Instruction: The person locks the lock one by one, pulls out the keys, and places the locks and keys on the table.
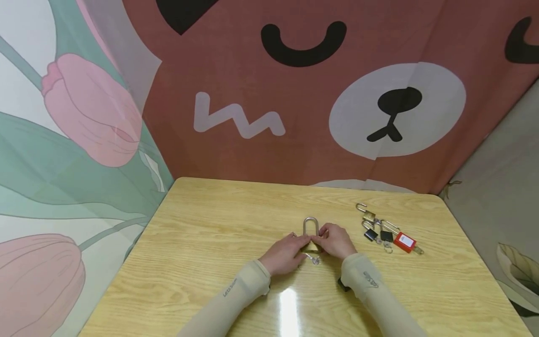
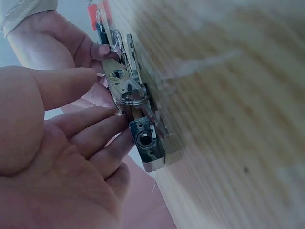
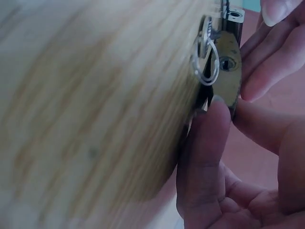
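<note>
A brass padlock (image 1: 311, 248) with a tall steel shackle (image 1: 310, 219) is at mid-table, between both hands. My right hand (image 1: 336, 239) pinches one end of its body, a digit on each face in the right wrist view. Nearly straight fingers of my left hand (image 1: 285, 254) touch the padlock's upper face from the other side. The keyhole end (image 2: 116, 74) faces the wrist cameras, and keys on a ring (image 3: 206, 62) lie right by it. In the left wrist view, a silver block-shaped lock (image 2: 147, 143) with a round keyhole sits against my left fingertips; the hands mostly hide it from above.
To the right lies a cluster of locks: a small brass padlock (image 1: 369, 216) with its shackle raised, two black padlocks, one of them here (image 1: 371, 234), and a red padlock (image 1: 405, 242). Printed cloth (image 1: 236, 159) hangs behind the wooden table (image 1: 202, 224) and along its sides.
</note>
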`<control>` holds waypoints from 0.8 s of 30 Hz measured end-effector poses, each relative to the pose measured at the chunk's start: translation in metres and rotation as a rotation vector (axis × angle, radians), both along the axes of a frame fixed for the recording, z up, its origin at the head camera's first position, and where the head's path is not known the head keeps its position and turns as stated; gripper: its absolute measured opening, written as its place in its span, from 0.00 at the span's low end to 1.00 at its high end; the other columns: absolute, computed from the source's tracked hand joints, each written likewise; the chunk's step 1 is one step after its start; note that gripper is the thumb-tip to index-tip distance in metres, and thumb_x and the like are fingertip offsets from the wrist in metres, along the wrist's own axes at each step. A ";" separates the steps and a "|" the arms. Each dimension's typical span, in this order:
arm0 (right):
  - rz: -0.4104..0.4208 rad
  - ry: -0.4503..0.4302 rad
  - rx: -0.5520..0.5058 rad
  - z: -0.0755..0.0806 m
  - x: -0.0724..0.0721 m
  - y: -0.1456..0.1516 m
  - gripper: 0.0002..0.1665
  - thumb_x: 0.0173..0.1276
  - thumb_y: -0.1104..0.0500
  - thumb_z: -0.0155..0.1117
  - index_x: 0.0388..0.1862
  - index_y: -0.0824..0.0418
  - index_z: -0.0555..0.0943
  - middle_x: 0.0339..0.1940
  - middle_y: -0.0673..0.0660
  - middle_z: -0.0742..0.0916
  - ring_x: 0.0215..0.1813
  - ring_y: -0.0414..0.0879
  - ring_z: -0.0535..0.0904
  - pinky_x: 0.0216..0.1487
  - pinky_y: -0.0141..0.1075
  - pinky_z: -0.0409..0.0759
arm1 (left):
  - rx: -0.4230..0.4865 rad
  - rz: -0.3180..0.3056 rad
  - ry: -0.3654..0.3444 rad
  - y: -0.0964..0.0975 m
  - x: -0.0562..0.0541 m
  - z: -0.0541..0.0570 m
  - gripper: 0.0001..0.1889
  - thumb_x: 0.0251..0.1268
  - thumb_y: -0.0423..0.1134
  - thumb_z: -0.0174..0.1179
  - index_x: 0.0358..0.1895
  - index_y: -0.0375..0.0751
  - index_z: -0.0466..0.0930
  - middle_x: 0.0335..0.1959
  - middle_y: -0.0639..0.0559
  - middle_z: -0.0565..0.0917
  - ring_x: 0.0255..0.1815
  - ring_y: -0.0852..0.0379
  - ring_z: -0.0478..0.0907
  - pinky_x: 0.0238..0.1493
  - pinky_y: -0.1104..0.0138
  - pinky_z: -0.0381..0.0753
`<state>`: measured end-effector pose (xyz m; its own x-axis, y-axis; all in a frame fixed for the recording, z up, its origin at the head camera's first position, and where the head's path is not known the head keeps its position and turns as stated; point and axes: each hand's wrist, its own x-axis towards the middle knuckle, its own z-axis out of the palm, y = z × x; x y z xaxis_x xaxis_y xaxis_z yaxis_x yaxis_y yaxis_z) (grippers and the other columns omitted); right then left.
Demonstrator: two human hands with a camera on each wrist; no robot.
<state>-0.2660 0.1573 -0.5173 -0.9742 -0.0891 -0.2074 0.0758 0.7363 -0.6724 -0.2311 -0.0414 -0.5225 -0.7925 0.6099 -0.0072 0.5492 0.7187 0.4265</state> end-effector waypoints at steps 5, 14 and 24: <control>0.003 0.008 0.024 0.000 0.001 0.002 0.18 0.70 0.50 0.73 0.43 0.63 0.80 0.26 0.54 0.84 0.23 0.44 0.80 0.27 0.35 0.76 | 0.000 -0.009 0.008 0.000 0.000 -0.001 0.29 0.79 0.41 0.55 0.78 0.39 0.65 0.78 0.47 0.69 0.79 0.51 0.67 0.83 0.59 0.56; -0.005 0.004 0.009 -0.001 0.001 0.005 0.21 0.70 0.49 0.73 0.48 0.64 0.79 0.30 0.55 0.86 0.22 0.44 0.80 0.28 0.35 0.76 | -0.020 -0.011 0.007 0.001 0.002 0.002 0.29 0.79 0.43 0.56 0.78 0.41 0.65 0.79 0.46 0.68 0.80 0.51 0.65 0.84 0.60 0.54; -0.008 0.001 0.003 0.000 -0.001 0.010 0.20 0.70 0.51 0.73 0.51 0.64 0.80 0.30 0.54 0.85 0.22 0.44 0.81 0.26 0.36 0.78 | -0.040 -0.044 0.024 0.000 0.004 0.005 0.24 0.80 0.42 0.56 0.74 0.45 0.73 0.78 0.44 0.68 0.81 0.52 0.63 0.84 0.57 0.55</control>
<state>-0.2672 0.1671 -0.5170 -0.9750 -0.0806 -0.2071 0.0815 0.7374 -0.6706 -0.2266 -0.0409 -0.5175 -0.7649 0.6440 -0.0135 0.5906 0.7094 0.3846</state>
